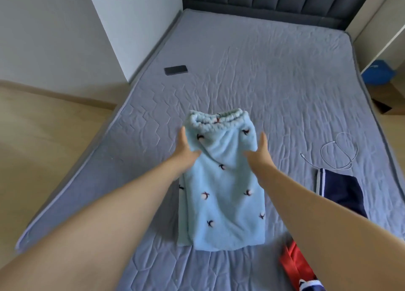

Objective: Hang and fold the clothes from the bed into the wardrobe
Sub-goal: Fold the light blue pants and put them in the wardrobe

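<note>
At the lower right of the frame, a red garment point(293, 263) and a navy garment point(341, 192) lie on the bed point(274, 67). At centre lie folded light-blue pants point(221, 203). The left hand point(186, 146) and right hand point(259, 150) press their sides near the waistband, fingers straight, each grip seemingly released. A phone point(176, 69) lies at the upper left.

Red garment point(292, 266) partly off-frame, btm.
</note>
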Available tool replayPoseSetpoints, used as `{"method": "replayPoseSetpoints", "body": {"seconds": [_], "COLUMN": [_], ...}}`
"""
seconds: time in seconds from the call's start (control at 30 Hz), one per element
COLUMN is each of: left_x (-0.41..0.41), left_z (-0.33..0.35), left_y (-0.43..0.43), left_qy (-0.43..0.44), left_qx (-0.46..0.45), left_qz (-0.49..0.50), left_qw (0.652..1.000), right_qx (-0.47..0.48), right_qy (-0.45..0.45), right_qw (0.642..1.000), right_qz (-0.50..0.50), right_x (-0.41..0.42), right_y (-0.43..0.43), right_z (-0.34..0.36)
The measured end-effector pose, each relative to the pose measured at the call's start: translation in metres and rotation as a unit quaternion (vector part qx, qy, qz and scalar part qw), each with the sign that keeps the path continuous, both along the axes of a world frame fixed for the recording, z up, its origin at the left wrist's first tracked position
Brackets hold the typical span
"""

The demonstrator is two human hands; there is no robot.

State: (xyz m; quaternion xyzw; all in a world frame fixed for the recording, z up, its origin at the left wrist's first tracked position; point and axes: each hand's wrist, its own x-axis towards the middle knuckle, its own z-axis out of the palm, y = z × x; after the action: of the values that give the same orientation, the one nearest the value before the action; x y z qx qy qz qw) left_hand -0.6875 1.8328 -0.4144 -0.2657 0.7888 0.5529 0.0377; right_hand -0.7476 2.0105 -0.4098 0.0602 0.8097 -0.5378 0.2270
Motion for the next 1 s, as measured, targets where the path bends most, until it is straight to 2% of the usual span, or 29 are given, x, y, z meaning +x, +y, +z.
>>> {"method": "replayPoseSetpoints", "body": {"seconds": [0.1, 0.23, 0.4, 0.5, 0.6, 0.67, 0.73, 0.87, 1.0], "left_x": [0.004, 0.018, 0.034, 0.059, 0.093, 0.108, 0.113, 0.115, 0.118], "left_z": [-0.056, -0.117, -0.180, -0.217, -0.248, -0.262, -0.274, -0.308, -0.337], "left_y": [0.007, 0.025, 0.049, 0.070, 0.085, 0.087, 0.087, 0.089, 0.082], "left_qy": [-0.064, -0.131, -0.200, -0.219, -0.222, -0.229, -0.209, -0.179, -0.129], "left_qx": [-0.114, -0.171, -0.187, -0.272, -0.345, -0.367, -0.411, -0.457, -0.465], "left_qz": [-0.126, -0.220, -0.310, -0.388, -0.400, -0.409, -0.416, -0.403, -0.391], "left_qw": [0.983, 0.951, 0.910, 0.853, 0.819, 0.803, 0.784, 0.773, 0.784], "right_qx": [0.127, 0.248, 0.285, 0.285, 0.292, 0.309, 0.347, 0.419, 0.459], "right_qy": [-0.028, -0.061, -0.072, -0.102, -0.102, -0.072, -0.046, 0.016, 0.077], "right_qw": [0.986, 0.934, 0.879, 0.872, 0.870, 0.844, 0.801, 0.728, 0.703], "right_qz": [0.102, 0.252, 0.375, 0.385, 0.385, 0.433, 0.485, 0.542, 0.537], "right_x": [0.016, 0.037, 0.047, 0.059, 0.072, 0.079, 0.083, 0.089, 0.093], "right_y": [0.007, 0.021, 0.032, 0.037, 0.046, 0.052, 0.057, 0.067, 0.070], "right_z": [-0.060, -0.117, -0.175, -0.210, -0.237, -0.251, -0.263, -0.293, -0.316]}}
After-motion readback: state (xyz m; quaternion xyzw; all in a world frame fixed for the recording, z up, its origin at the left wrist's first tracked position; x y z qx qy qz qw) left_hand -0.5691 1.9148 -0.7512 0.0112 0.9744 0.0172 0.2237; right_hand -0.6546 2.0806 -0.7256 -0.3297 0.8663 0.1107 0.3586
